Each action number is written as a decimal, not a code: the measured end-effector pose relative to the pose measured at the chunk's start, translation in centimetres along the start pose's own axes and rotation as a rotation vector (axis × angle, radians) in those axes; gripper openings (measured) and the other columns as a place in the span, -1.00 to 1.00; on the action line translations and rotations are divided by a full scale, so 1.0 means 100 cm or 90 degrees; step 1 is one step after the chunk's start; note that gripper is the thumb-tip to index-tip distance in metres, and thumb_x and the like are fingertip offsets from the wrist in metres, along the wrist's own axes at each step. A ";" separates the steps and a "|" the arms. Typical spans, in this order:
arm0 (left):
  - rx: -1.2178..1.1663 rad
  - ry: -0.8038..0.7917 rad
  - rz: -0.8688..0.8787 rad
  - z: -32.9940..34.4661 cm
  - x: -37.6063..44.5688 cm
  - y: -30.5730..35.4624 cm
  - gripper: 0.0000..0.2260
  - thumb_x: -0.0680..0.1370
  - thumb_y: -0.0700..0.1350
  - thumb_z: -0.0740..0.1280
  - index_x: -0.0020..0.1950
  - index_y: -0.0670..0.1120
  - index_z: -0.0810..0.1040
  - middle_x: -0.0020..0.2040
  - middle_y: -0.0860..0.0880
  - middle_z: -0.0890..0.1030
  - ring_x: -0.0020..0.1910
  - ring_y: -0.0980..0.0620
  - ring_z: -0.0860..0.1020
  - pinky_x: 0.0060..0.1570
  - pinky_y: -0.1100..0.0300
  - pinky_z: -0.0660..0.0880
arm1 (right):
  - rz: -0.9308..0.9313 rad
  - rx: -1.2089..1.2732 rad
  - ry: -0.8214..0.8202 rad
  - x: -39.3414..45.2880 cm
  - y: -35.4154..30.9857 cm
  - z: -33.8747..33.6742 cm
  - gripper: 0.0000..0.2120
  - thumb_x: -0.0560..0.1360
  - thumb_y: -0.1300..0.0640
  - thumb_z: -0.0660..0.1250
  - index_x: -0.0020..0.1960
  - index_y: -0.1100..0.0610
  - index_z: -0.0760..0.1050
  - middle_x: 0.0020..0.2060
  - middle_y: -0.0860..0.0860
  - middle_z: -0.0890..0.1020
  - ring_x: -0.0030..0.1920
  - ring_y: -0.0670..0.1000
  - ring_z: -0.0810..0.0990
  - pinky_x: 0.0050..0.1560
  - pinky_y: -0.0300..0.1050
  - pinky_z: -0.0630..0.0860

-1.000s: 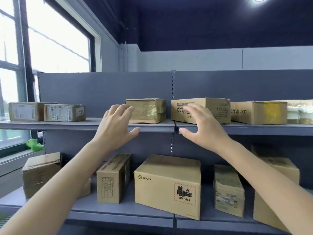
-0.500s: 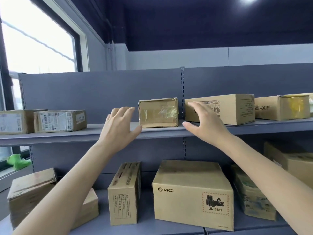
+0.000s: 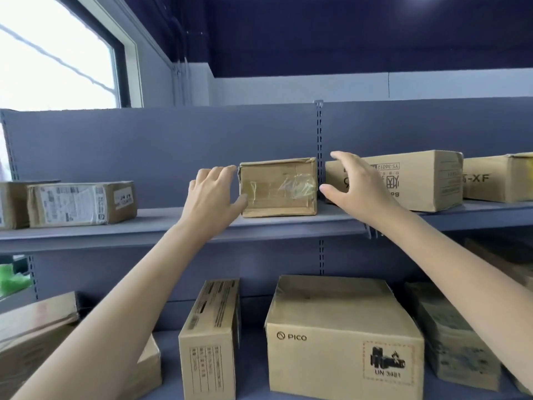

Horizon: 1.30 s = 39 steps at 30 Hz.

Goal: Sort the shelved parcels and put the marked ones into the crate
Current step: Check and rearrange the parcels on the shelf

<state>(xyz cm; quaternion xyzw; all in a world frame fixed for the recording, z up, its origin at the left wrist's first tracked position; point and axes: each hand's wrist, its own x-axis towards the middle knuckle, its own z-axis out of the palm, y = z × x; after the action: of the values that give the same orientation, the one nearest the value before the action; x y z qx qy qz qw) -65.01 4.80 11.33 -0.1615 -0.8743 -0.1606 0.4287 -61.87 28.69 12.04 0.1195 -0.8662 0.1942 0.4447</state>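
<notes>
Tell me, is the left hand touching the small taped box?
Touching: in the head view, the left hand has its thumb against the small taped box.

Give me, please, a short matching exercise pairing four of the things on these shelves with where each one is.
Things:
1. taped box
2. PICO box
3. labelled box
4. left hand

Places:
A. lower shelf, under the right forearm
B. upper shelf, far left
C. upper shelf, between the two hands
D. at the taped box's left side

Pairs: 1-C, 2-A, 3-B, 4-D
</notes>
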 end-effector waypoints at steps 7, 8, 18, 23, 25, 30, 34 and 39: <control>-0.013 -0.128 -0.142 0.048 0.046 -0.004 -0.47 0.49 0.12 0.30 0.29 -0.19 0.28 0.27 -0.17 0.42 0.31 -0.22 0.24 0.20 -0.03 0.26 | 0.066 0.050 -0.112 0.040 0.013 0.044 -0.24 0.45 0.01 0.37 0.48 0.16 0.04 0.42 0.09 0.29 0.39 0.09 0.29 0.34 -0.07 0.25; -0.018 -0.155 -0.166 0.055 0.048 -0.006 -0.47 0.48 0.15 0.30 0.26 -0.20 0.29 0.26 -0.17 0.43 0.31 -0.21 0.24 0.20 -0.02 0.26 | 0.088 0.071 -0.126 0.043 0.015 0.049 -0.21 0.43 0.01 0.39 0.48 0.15 0.02 0.40 0.10 0.34 0.36 0.11 0.34 0.31 -0.06 0.29; -0.087 -0.169 -0.177 0.065 0.051 -0.014 -0.59 0.49 0.11 0.31 0.08 -0.23 0.45 0.07 -0.19 0.54 0.13 -0.20 0.43 0.07 0.00 0.41 | 0.165 0.125 -0.192 0.046 0.021 0.066 -0.34 0.47 0.10 0.36 0.44 0.18 0.09 0.28 0.12 0.47 0.24 0.11 0.47 0.05 -0.24 0.30; -0.184 -0.023 -0.131 0.030 0.048 0.001 -0.67 0.50 0.03 0.34 -0.01 -0.24 0.45 -0.05 -0.10 0.51 -0.05 -0.08 0.43 -0.18 0.22 0.26 | 0.133 0.248 -0.044 0.048 0.004 0.047 -0.50 0.45 0.17 0.34 0.34 0.13 0.28 0.13 0.03 0.54 0.14 0.04 0.51 0.08 -0.19 0.38; -0.217 0.056 -0.124 0.009 0.048 0.012 -0.73 0.51 0.01 0.33 -0.06 -0.18 0.41 -0.10 -0.07 0.46 -0.10 -0.02 0.38 -0.27 0.28 0.17 | 0.124 0.296 0.021 0.050 -0.008 0.036 -0.54 0.46 0.16 0.31 0.34 0.11 0.31 0.06 -0.06 0.53 0.09 -0.02 0.50 0.09 -0.17 0.40; -0.349 0.165 -0.105 -0.032 0.039 0.029 -0.79 0.53 0.01 0.28 0.00 -0.09 0.35 0.02 -0.03 0.47 -0.03 0.04 0.41 -0.14 0.23 0.29 | 0.092 0.422 0.126 0.044 -0.033 0.014 -0.66 0.47 0.16 0.25 0.24 0.09 0.41 0.01 -0.06 0.60 0.04 -0.03 0.55 -0.04 -0.23 0.46; -0.393 0.188 -0.069 -0.057 0.028 0.035 -0.80 0.53 0.04 0.27 0.03 -0.04 0.36 0.08 -0.02 0.48 -0.03 0.12 0.43 -0.21 0.42 0.33 | 0.068 0.480 0.184 0.033 -0.052 -0.002 -0.75 0.46 0.20 0.23 0.12 0.09 0.49 -0.05 0.02 0.64 -0.04 0.00 0.57 -0.12 -0.27 0.43; -0.500 0.179 -0.008 -0.076 0.010 0.035 -0.67 0.32 0.22 0.36 0.01 0.20 0.38 0.20 -0.04 0.52 0.17 0.09 0.50 0.16 0.17 0.46 | -0.005 0.563 0.171 0.019 -0.064 -0.026 -0.85 0.50 0.01 0.21 -0.04 0.00 0.53 -0.23 -0.20 0.59 -0.16 -0.20 0.52 -0.09 -0.25 0.42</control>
<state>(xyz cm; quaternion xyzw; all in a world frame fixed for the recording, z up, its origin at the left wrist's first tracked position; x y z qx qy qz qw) -58.85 4.90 17.06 -0.2837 -0.6802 -0.5053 0.4489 -58.63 24.06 16.46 0.2748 -0.6344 0.5573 0.4598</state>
